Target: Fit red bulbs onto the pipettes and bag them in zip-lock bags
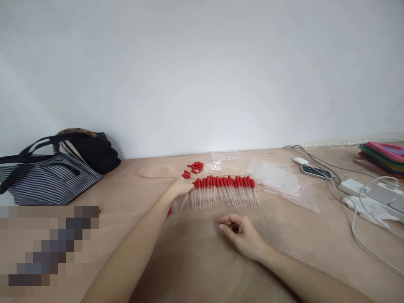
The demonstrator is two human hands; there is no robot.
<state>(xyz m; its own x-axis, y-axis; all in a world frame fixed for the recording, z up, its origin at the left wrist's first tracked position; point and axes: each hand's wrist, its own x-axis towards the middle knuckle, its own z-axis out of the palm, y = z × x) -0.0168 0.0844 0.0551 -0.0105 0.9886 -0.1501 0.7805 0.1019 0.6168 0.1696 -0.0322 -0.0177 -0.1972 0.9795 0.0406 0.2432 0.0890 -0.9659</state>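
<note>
My tan, smooth cloth-covered tabletop (192,261) bears everything inspected; directions are taken from the middle of the row. At three o'clock, clear flat plastic bags (274,176) overlap, apparently set aside to leave the row uncovered. At centre lies the row of slender clear droppers with red bulbs (225,181), bulbs away from me and tips towards me, presumably to keep them aligned. At five o'clock my right hand (242,236) rests apart, loosely curled, nothing visible in it. At nine o'clock my left hand (180,187) meets the row's end; its fingertips are obscured, so I cannot tell whether it grips. Loose red bulbs (197,165) sit at ten, seemingly grouped within its reach.
</note>
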